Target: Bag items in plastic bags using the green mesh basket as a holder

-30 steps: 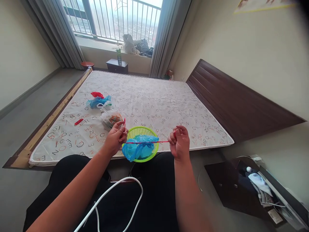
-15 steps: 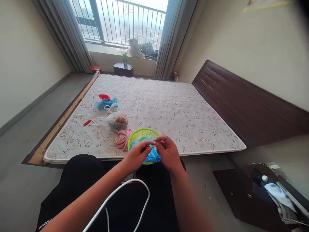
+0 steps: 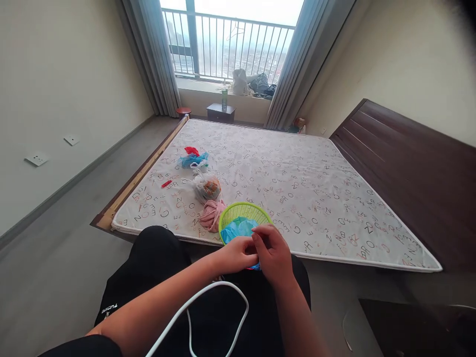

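My left hand (image 3: 240, 254) and my right hand (image 3: 275, 255) meet above my lap, in front of the near edge of the mattress. Both are closed, with thumbs and fingers pinched together. What they hold is hidden behind the fingers. Right behind them is a lime-green plastic basket (image 3: 245, 206) with slotted walls. A light blue plastic bag (image 3: 238, 228) lies in it, and a bit of darker blue and red shows below my fingers. A pink cloth (image 3: 211, 216) lies bunched against the basket's left side.
On the mattress (image 3: 275, 163) lie a clear bag with orange print (image 3: 208, 187), a blue plastic bag (image 3: 194, 160), a red bag (image 3: 191, 150) and a small red object (image 3: 166, 184). A white cable (image 3: 201, 292) loops over my lap. The dark headboard (image 3: 401, 139) stands at right.
The view has turned left, so the room appears shifted right. My hands have come closer together and lower, and the thin red strand between my fingers is out of sight.
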Tool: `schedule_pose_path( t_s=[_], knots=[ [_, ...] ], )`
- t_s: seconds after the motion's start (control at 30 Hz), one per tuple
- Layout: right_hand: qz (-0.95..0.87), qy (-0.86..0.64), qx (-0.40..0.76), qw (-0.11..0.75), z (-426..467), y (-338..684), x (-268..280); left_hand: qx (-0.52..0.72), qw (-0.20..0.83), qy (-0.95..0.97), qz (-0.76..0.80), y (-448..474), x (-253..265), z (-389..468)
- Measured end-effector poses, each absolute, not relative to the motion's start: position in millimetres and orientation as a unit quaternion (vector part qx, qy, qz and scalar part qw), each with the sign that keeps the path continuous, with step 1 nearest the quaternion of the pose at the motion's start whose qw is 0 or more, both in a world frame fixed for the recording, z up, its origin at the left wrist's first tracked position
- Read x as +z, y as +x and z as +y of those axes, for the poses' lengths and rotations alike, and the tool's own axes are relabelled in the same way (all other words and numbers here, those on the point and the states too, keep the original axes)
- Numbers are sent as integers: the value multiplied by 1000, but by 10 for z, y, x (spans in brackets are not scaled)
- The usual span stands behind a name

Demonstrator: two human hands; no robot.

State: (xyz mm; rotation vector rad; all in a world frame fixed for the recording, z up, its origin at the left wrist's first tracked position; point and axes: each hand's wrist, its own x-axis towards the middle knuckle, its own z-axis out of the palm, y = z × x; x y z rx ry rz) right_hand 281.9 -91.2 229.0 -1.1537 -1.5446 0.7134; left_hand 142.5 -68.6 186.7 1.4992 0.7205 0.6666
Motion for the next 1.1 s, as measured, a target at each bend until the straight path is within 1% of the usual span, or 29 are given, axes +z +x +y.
schedule_pose_path(
  t_s=[0.07, 0.2, 0.33, 0.43, 0.53, 0.6, 0.73, 0.8, 0.9, 0.93, 1.0, 1.1],
  knots=[
    [-640, -486, 310, 509, -912, 2809, 2257, 278, 614, 666, 319, 1417, 1813, -687],
    [-644, -460, 370, 487, -888, 2861, 2177, 259, 587, 688, 338, 1379, 1771, -678],
    [-652, -479, 412, 420, -862, 3039, 2115, 299, 628, 646, 313, 1309, 1868, -667],
    [-661, -503, 413, 374, -871, 3185, 2094, 330, 671, 590, 304, 1266, 1930, -652],
    [-675, -516, 398, 346, -891, 3271, 2092, 338, 687, 569, 301, 1249, 1924, -640],
    [-682, -522, 365, 358, -898, 3290, 2093, 342, 681, 569, 308, 1252, 1890, -638],
    [-650, -559, 290, 425, -915, 3262, 2072, 376, 674, 537, 340, 1276, 1801, -629],
    [-590, -591, 301, 460, -940, 3216, 2046, 406, 667, 504, 369, 1288, 1762, -612],
    [-521, -590, 368, 495, -997, 3110, 2007, 431, 660, 459, 409, 1293, 1732, -576],
    [-523, -578, 391, 490, -1016, 3069, 1997, 430, 665, 445, 418, 1292, 1732, -564],
    [-552, -565, 413, 453, -1043, 2993, 1982, 422, 674, 426, 430, 1285, 1747, -547],
    [-624, -568, 374, 383, -1047, 2917, 1955, 414, 678, 425, 434, 1269, 1790, -542]
  ],
)
